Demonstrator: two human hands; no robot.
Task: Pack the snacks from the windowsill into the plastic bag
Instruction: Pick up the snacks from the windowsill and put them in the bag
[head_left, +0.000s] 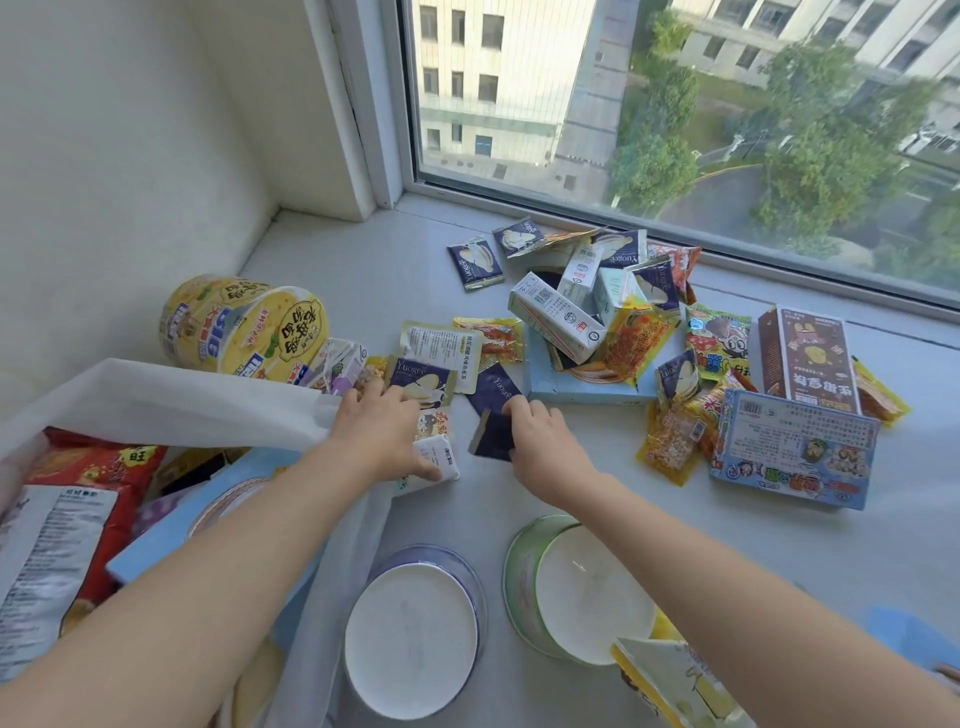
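A white plastic bag (156, 410) lies open at the left, with a red snack packet (78, 499) and a blue box inside. My left hand (382, 431) rests on a small pile of packets by the bag's mouth, its fingers curled over a white carton (436, 460) and a dark blue Yuogee packet (423, 384). My right hand (540, 441) pinches another dark blue packet (493, 415) lying on the windowsill (363, 270). Many more snacks are scattered to the right.
A yellow noodle bowl (244, 325) lies on its side by the left wall. Two round cups (415, 623) (576, 587) stand near the front edge. Milk cartons (558, 317), a brown box (808, 358) and a blue box (795, 447) lie by the window.
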